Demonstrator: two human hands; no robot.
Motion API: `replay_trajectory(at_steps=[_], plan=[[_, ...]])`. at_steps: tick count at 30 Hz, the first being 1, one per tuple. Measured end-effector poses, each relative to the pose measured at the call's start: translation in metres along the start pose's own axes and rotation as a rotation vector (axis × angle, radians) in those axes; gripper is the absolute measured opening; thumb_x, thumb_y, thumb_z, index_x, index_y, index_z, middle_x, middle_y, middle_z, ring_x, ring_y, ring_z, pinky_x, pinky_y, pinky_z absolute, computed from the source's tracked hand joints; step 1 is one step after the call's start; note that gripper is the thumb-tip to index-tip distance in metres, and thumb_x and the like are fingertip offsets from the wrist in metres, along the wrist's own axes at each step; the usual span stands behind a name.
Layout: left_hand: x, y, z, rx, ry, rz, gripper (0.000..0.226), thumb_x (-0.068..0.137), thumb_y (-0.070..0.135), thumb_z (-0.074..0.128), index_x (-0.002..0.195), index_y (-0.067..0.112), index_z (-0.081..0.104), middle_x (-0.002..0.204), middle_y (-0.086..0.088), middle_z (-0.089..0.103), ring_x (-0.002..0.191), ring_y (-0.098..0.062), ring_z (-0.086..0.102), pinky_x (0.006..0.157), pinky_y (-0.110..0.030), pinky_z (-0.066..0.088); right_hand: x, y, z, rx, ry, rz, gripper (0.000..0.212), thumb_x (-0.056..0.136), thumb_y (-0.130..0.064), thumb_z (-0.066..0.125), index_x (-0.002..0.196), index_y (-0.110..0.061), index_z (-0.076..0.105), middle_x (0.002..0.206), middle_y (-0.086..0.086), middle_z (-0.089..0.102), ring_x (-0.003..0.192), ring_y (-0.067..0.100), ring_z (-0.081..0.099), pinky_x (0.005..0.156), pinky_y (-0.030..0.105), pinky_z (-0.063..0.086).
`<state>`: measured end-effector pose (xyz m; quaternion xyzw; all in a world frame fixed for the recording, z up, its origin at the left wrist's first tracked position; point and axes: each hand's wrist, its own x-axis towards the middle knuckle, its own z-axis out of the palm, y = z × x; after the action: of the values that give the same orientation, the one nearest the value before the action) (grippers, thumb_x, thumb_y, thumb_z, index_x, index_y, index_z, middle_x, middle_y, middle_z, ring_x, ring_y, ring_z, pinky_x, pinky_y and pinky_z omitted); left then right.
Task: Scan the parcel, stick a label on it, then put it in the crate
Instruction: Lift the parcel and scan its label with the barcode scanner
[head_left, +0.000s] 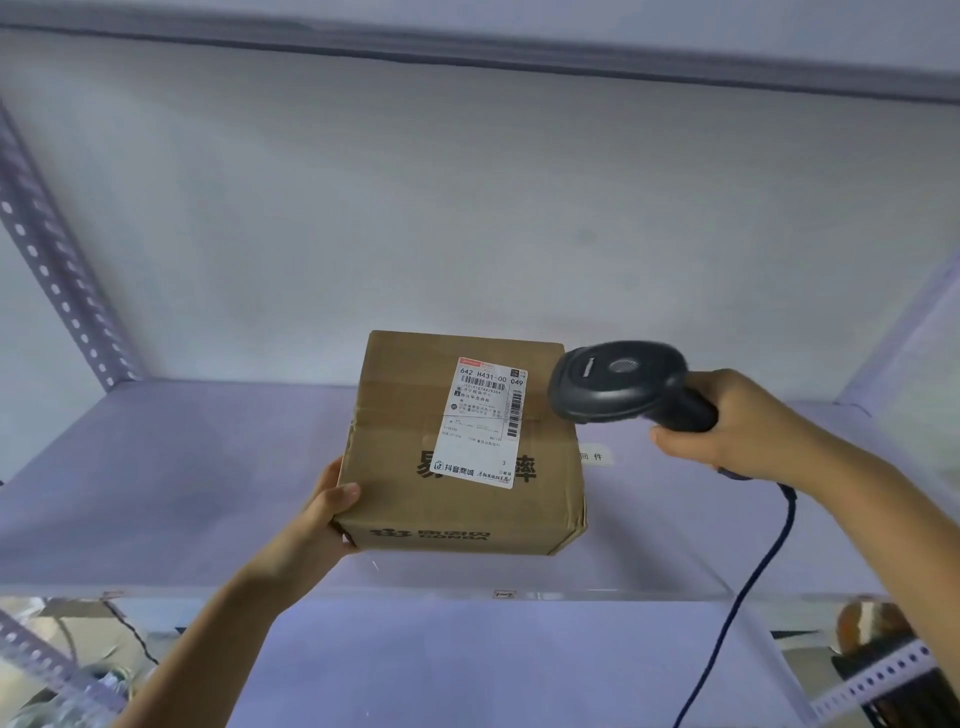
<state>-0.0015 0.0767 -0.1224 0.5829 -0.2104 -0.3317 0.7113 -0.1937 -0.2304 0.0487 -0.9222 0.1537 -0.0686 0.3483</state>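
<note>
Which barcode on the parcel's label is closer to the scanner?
The narrow vertical barcode along the shipping label's right edge; the wide horizontal one sits farther left of the scanner.

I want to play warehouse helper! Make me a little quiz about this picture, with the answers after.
1. True or false: the brown cardboard parcel already carries a white printed shipping label.
2. Which hand holds the black handheld barcode scanner? A left, B right.
3. Fill in: the left hand holds the parcel at its near-left ____.

Key: 1 true. 2 B, the right hand wraps its handle. 3 corner.
</note>
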Motion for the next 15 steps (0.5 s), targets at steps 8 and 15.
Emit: replay_trajectory(at_steps=[8,15], plan=[[-0.001,-0.004,-0.004,0.000,-0.024,0.010,0.102,0.053,0.064,0.078,0.142,0.032,0.038,0.141,-0.007,0.052,0.126,-0.032,0.054,0.093,-0.054,0.052,0.008,0.005,0.020,-0.047,-0.071,-0.029,0.027,0.085,0.000,0.062,0.081,-0.026,0.065,0.054,-0.030,0.060,0.046,-0.007,0.054,0.043,0.005,0.036],[-0.001,-0.004,-0.003,0.005,-0.028,0.009,0.101,0.052,0.064,0.079,0.140,0.032,0.040,0.140,-0.005,0.055,0.125,-0.031,0.056,0.093,-0.054,0.052,0.013,0.015,0.022,-0.088,-0.064,-0.030,0.027,0.083,-0.007,0.066,0.075,-0.032,0.065,0.061,-0.023,0.063,0.056,-0.002,0.053,0.056,0.011,0.042]])
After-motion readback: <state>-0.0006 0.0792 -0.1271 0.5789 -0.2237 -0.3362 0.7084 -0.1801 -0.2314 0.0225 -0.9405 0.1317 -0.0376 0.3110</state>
